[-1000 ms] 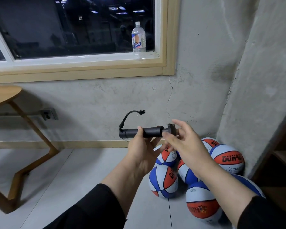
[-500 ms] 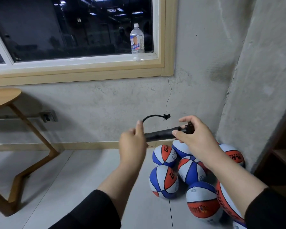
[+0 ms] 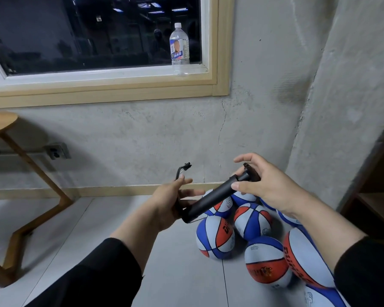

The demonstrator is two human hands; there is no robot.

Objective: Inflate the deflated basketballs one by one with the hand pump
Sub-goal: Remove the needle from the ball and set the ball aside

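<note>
Plainly, pump: the black hand pump is held in the air above the balls, tilted with its handle end high at the right, seemingly being made ready rather than worked
Right hand: the right hand pinches the handle end between thumb and fingers; it carries the pump's weight
Left hand: the left hand holds the thin hose near the barrel's low end, fingers loosely bent; likely freeing the needle tip
Basketballs: the blue, white and orange basketballs sit heaped on the floor in the corner, below the pump; none is connected
Surroundings: a water bottle stands on the window sill; a wooden table is at the left
</note>
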